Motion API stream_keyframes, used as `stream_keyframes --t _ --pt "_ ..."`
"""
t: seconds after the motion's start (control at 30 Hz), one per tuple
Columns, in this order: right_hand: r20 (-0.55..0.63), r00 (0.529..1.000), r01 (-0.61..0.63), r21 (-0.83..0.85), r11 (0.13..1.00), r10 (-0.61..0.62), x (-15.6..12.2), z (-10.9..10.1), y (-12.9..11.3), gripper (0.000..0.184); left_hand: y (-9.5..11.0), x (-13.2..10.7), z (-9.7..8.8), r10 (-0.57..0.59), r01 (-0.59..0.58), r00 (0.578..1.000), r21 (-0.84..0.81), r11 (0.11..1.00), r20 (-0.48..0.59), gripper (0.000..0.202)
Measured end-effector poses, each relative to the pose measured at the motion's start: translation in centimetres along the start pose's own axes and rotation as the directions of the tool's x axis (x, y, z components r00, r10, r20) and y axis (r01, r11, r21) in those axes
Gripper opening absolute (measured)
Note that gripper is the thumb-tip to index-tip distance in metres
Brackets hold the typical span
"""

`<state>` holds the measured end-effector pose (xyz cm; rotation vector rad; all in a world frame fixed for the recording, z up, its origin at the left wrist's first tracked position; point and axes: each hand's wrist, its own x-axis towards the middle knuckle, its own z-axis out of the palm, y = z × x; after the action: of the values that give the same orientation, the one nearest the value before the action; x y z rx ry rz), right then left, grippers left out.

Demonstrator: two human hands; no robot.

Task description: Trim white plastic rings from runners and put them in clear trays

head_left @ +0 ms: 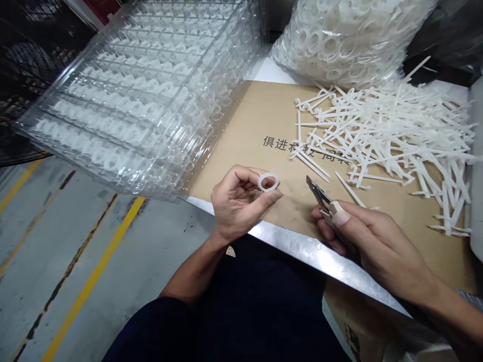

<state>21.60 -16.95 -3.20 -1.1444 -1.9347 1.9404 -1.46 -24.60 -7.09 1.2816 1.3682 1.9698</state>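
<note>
Between the thumb and fingers of my left hand point(241, 201) is a small white plastic ring point(268, 182), held up over the near edge of the cardboard sheet point(241, 136). My right hand point(362, 231) grips a pair of nippers point(320, 196) with pale handles and dark metal jaws. The nippers point away from me and to the left, apart from the ring. Beyond them, a heap of white plastic sprues point(377, 130) spreads over the right side of the cardboard. A few loose sprue pieces lie close to the nipper tips.
Stacked clear plastic trays point(151, 95) with rows of white rings stand at the left, overhanging the floor. A clear bag point(339, 45) full of rings sits at the back. The metal table edge point(294, 246) runs before me. A dark fan point(33, 65) is far left.
</note>
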Motion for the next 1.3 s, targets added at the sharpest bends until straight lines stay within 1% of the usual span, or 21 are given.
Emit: stream_keyframes --t 0.1,0.13,0.17,0.2,0.27,0.33,0.37,0.47,0.63,0.7,0.77,0.83,0.87,0.97,1.07,1.13,1.2,1.3 --pt "-0.021 0.999 0.034 0.036 0.999 -0.033 0.0 0.3 0.2 0.038 0.4 0.1 -0.2 -0.114 0.117 0.992 -0.047 0.992 0.052 0.034" --pt "-0.051 0.997 0.067 0.053 0.996 -0.065 0.1 0.5 0.1 0.037 0.7 0.1 0.0 -0.172 0.178 0.982 -0.072 0.981 0.08 0.033" --pt "-0.097 0.99 0.109 0.072 0.991 -0.102 0.1 0.7 0.1 0.036 1.0 0.1 0.3 -0.241 0.254 0.963 -0.106 0.961 0.12 0.032" --pt "-0.153 0.978 0.155 0.092 0.984 -0.139 0.2 0.9 0.0 0.034 1.4 -0.1 0.8 -0.314 0.339 0.934 -0.144 0.93 0.171 0.031" --pt "-0.261 0.944 0.243 0.133 0.961 -0.203 0.3 1.3 -0.4 0.034 2.0 -0.6 1.9 -0.43 0.492 0.858 -0.209 0.845 0.28 0.029" --pt "-0.311 0.921 0.299 0.17 0.939 -0.237 0.3 1.3 -0.7 0.034 2.4 -1.2 2.9 -0.488 0.58 0.794 -0.212 0.786 0.362 0.026" --pt "-0.313 0.917 0.314 0.182 0.932 -0.248 0.3 1.3 -0.8 0.032 2.5 -1.4 3.3 -0.5 0.598 0.777 -0.199 0.777 0.382 0.025" --pt "-0.298 0.921 0.316 0.191 0.929 -0.251 0.3 1.0 -1.1 0.024 2.5 -1.9 3.9 -0.509 0.605 0.753 -0.135 0.784 0.416 0.023" --pt "-0.299 0.928 0.284 0.189 0.94 -0.22 0.2 0.9 -1.7 0.021 2.5 -2.2 3.3 -0.494 0.569 0.736 -0.029 0.822 0.463 0.022" --pt "-0.276 0.938 0.275 0.221 0.936 -0.21 0.2 0.9 -1.9 0.021 2.5 -2.2 3.1 -0.484 0.574 0.726 -0.044 0.818 0.488 0.024" --pt "-0.246 0.946 0.272 0.259 0.927 -0.209 0.2 0.9 -1.8 0.022 2.3 -2.2 3.0 -0.47 0.595 0.719 -0.105 0.797 0.512 0.033" --pt "-0.22 0.953 0.268 0.28 0.922 -0.21 0.3 0.9 -1.7 0.023 2.1 -2.0 3.1 -0.475 0.64 0.705 -0.184 0.746 0.527 0.04" --pt "-0.213 0.954 0.268 0.281 0.922 -0.212 0.3 0.9 -1.7 0.023 2.1 -1.9 3.2 -0.491 0.673 0.69 -0.221 0.706 0.532 0.039" --pt "-0.208 0.951 0.283 0.277 0.918 -0.23 0.3 0.9 -1.6 0.021 2.2 -1.3 3.4 -0.551 0.77 0.62 -0.298 0.564 0.558 0.033" --pt "-0.196 0.945 0.313 0.297 0.902 -0.263 0.2 0.9 -1.6 0.021 2.4 -0.9 3.4 -0.565 0.827 0.555 -0.329 0.456 0.611 0.031" --pt "-0.197 0.942 0.323 0.315 0.892 -0.272 0.1 0.8 -1.6 0.022 2.5 -0.8 3.3 -0.57 0.848 0.528 -0.354 0.394 0.63 0.033" --pt "-0.221 0.935 0.337 0.317 0.887 -0.276 0.0 0.6 -1.4 0.022 2.4 -0.8 3.3 -0.592 0.849 0.528 -0.399 0.347 0.609 0.038" --pt "-0.263 0.92 0.362 0.275 0.891 -0.292 0.0 0.4 -1.2 0.021 2.2 -0.8 3.2 -0.644 0.817 0.561 -0.477 0.325 0.52 0.041"
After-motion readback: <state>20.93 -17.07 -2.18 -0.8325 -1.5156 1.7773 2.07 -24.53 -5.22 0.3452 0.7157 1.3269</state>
